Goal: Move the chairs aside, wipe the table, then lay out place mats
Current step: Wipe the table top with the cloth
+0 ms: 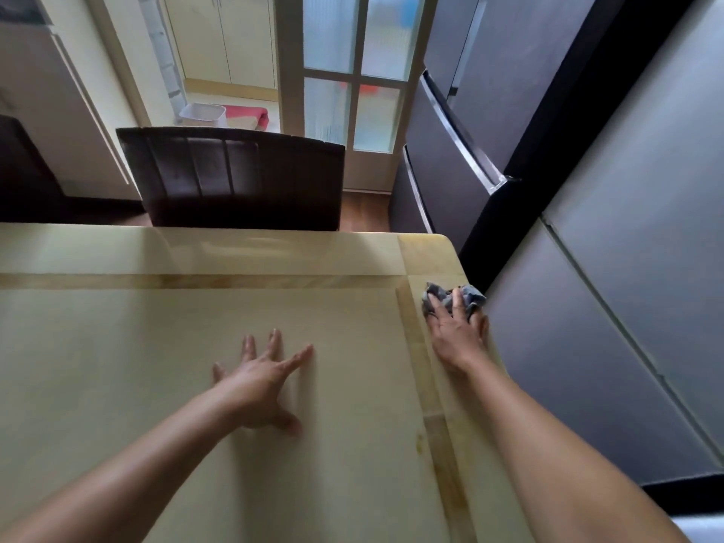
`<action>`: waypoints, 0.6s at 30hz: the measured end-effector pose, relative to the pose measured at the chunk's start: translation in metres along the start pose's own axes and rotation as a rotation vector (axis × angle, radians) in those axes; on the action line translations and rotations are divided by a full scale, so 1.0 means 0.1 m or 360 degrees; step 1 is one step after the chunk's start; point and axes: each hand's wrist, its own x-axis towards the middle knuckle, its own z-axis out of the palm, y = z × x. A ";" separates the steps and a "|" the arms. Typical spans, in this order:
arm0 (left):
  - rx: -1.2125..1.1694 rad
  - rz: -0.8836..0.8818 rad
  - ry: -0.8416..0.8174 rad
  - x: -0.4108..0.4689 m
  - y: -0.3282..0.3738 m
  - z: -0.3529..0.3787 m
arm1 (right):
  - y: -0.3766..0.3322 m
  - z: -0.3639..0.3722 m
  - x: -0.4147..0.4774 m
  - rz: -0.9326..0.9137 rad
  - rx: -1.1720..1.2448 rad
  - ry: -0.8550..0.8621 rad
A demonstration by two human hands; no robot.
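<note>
On the glossy table (117,366), left hand (260,380) lies splayed flat; right hand (456,335) clutches crumpled cloth (472,293).

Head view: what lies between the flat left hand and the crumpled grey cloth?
Only bare pale-yellow tabletop, crossed by one darker wooden inlay strip; head view.

A dark fridge (466,123) stands at two o'clock, a glass-paned door (354,72) at twelve. Through the doorway at eleven, a white bin (203,114) sits beside a red rug (250,112).
</note>
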 end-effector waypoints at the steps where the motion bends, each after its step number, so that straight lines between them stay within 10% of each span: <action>1: -0.0010 0.0002 0.0003 0.00 0.00 0.00 | 0.06 0.01 -0.04 0.0048 -0.0029 0.0040; 7: -0.0043 -0.0003 0.0025 -0.01 0.01 0.00 | 0.03 0.12 -0.42 0.0148 -0.0099 0.0078; 18: 0.0046 0.0057 0.0099 -0.40 0.12 0.12 | -0.61 0.54 -1.45 -0.0608 -0.0254 -0.0280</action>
